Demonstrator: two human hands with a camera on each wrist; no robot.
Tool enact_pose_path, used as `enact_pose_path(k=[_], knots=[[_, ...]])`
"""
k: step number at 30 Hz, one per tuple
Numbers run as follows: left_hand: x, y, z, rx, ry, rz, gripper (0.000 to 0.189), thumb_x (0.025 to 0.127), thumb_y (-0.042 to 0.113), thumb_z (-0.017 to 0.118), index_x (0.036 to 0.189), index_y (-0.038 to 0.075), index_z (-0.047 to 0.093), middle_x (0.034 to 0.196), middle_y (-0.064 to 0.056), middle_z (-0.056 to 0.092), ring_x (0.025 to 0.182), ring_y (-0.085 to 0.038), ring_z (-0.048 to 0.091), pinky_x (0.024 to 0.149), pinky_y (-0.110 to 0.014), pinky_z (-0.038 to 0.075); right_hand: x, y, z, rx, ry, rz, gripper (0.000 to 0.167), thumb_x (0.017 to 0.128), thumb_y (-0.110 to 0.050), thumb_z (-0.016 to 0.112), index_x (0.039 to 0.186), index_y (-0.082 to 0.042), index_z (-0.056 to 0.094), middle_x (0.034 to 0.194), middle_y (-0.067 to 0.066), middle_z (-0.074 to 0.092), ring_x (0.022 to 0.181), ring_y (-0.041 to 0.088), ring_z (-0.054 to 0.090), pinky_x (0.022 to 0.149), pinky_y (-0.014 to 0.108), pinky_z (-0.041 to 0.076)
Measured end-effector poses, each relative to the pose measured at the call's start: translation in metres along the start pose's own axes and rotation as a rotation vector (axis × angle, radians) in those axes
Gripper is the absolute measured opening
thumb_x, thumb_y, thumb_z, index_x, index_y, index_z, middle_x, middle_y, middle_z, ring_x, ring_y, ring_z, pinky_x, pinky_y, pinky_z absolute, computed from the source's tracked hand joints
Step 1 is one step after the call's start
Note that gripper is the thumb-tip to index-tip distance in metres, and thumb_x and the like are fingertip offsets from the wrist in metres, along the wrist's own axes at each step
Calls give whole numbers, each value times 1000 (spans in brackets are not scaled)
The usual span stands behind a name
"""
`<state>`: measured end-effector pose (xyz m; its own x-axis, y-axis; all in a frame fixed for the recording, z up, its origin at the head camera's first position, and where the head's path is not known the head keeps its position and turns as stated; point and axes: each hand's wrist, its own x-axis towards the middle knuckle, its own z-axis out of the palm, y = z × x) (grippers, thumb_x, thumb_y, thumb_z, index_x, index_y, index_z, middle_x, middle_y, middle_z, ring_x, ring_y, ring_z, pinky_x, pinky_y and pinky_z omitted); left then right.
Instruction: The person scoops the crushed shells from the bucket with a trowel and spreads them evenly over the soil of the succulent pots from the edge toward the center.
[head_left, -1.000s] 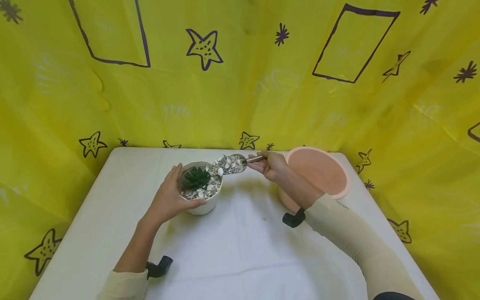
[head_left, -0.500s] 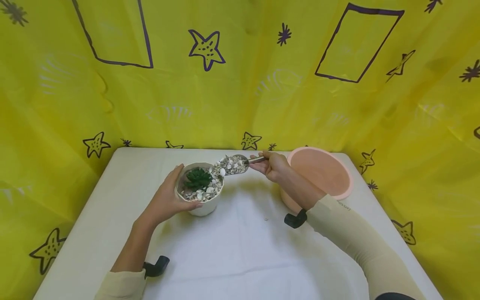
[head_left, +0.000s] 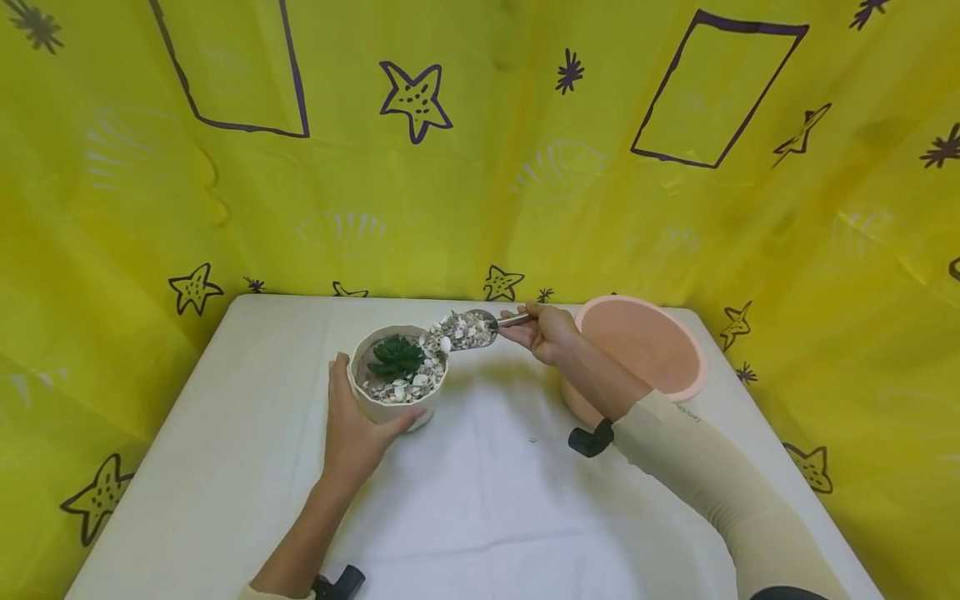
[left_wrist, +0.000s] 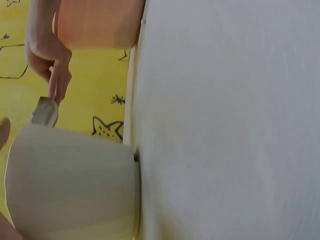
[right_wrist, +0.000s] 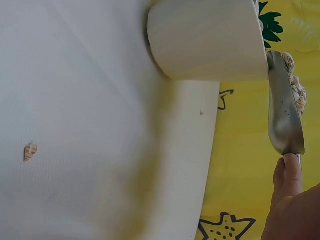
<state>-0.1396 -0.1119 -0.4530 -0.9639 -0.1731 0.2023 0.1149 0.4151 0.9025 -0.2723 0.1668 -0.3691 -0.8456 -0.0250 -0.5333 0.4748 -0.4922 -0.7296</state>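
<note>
A white flowerpot (head_left: 392, 412) stands left of the middle of the table, holding a green succulent (head_left: 395, 358) and white shells (head_left: 408, 387) on its right side. My left hand (head_left: 362, 435) holds the pot from the left and front, thumb across its front wall, fingers along its left side. By its handle, my right hand (head_left: 551, 333) holds a metal scoop (right_wrist: 285, 117) heaped with small shells (head_left: 465, 329). The scoop's tip lies at the pot's right rim, and shells there spread from the scoop onto the pot's contents.
A pink tub (head_left: 701, 379) stands at the back right, behind my right forearm. One small loose shell (right_wrist: 30, 151) lies on the white-covered table (head_left: 480, 517). A yellow patterned curtain (head_left: 480, 192) hangs directly behind the table.
My left hand has slid lower and toward the front of the pot, its fingers leaving the upper left rim. My right hand and the scoop have hardly moved.
</note>
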Motion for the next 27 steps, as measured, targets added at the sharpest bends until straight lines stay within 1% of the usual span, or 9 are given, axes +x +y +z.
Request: enact_pose_path(k=[4, 8, 11, 15, 18, 21, 24, 25, 27], knots=[[-7, 4, 16, -30, 91, -32, 134, 72, 29, 100, 167, 3, 9, 172, -24, 10, 159, -41, 4, 124, -63, 18, -2, 0, 0, 0, 7, 6, 23, 117, -18, 35, 129, -3, 48, 154, 24, 51, 98, 35, 73, 85, 41, 60], [-11, 7, 31, -64, 169, -39, 136, 70, 28, 101, 166, 1, 8, 171, -27, 9, 158, -45, 7, 123, -63, 20, -3, 1, 0, 2, 7, 14, 33, 117, -19, 36, 144, -3, 43, 154, 24, 51, 90, 33, 75, 87, 42, 59], [-11, 9, 39, -94, 221, -25, 135, 71, 26, 101, 166, 2, 9, 171, -26, 11, 158, -44, 9, 124, -62, 21, -3, 1, 0, 0, 2, 8, 38, 117, -18, 36, 151, -2, 39, 155, 24, 50, 96, 34, 74, 86, 42, 60], [-9, 9, 43, -108, 272, 4, 130, 72, 23, 100, 166, 2, 12, 170, -26, 15, 158, -43, 12, 124, -60, 21, -2, 1, 1, 2, 3, 0, 38, 117, -18, 35, 151, -2, 39, 154, 25, 51, 112, 36, 66, 85, 41, 60], [-8, 8, 43, -111, 297, 23, 128, 71, 20, 100, 165, 0, 15, 169, -27, 18, 157, -44, 15, 124, -59, 22, -2, 0, 2, 8, 1, 0, 39, 117, -17, 33, 153, -2, 37, 155, 24, 50, 124, 37, 57, 88, 43, 58], [-8, 6, 42, -105, 301, 31, 128, 70, 20, 101, 165, -1, 17, 168, -27, 20, 156, -44, 19, 125, -58, 22, -2, -1, 3, 17, 4, -2, 32, 117, -17, 33, 143, -2, 44, 155, 24, 50, 129, 38, 54, 89, 44, 56], [-7, 6, 40, -85, 293, 37, 127, 70, 22, 101, 164, -3, 19, 167, -29, 23, 154, -45, 23, 124, -59, 24, -3, -2, 3, 14, 6, -5, 33, 117, -18, 33, 144, -1, 43, 155, 24, 50, 126, 37, 56, 88, 43, 57], [-6, 5, 39, -76, 289, 44, 127, 70, 22, 101, 163, -5, 19, 166, -30, 25, 154, -46, 25, 124, -59, 24, -3, -2, 3, 10, 11, -7, 31, 117, -18, 34, 141, -1, 44, 155, 24, 51, 123, 37, 59, 86, 43, 58], [-5, 3, 36, -62, 276, 53, 125, 70, 22, 101, 162, -6, 21, 164, -31, 27, 152, -47, 27, 123, -60, 25, -4, -2, 3, 2, 15, -12, 31, 117, -18, 35, 142, -2, 44, 153, 24, 52, 115, 36, 64, 84, 43, 60]])
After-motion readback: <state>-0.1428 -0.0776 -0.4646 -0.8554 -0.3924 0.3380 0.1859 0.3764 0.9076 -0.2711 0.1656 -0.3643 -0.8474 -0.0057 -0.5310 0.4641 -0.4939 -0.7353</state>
